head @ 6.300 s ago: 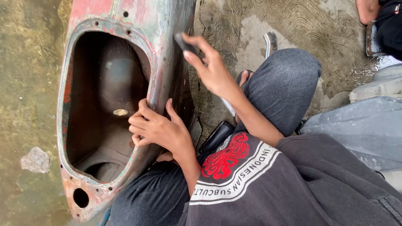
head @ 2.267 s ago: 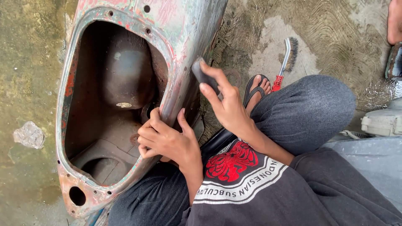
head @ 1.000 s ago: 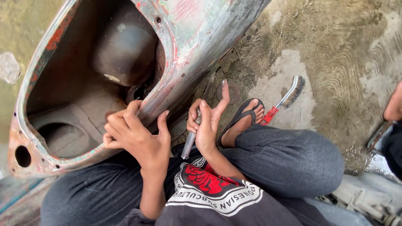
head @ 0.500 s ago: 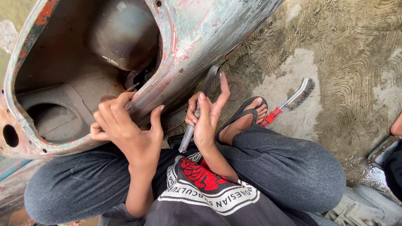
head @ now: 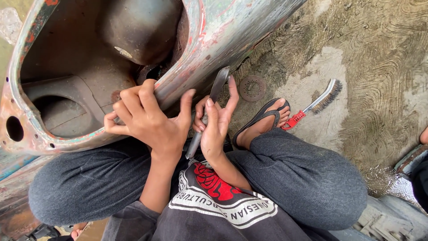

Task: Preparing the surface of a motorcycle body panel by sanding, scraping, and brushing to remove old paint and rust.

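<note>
Below, the left hand [head: 147, 118] gripped the rusty shell's [head: 214, 40] rim while the right hand [head: 216, 122] held a scraper [head: 209, 107] against it.

**Clearance around the metal shell**

Shell cavity [head: 80, 67] is open and deep; the domed housing [head: 138, 27] blocks its upper right. Left hand [head: 149, 118] covers the lower rim. Right hand [head: 216, 122] with the flat scraper [head: 209, 109] fills the gap between shell edge and sandalled foot [head: 263, 120]. Ground right of the foot is open apart from a rusty disc [head: 252, 88] and a wire brush [head: 314, 105].
</note>
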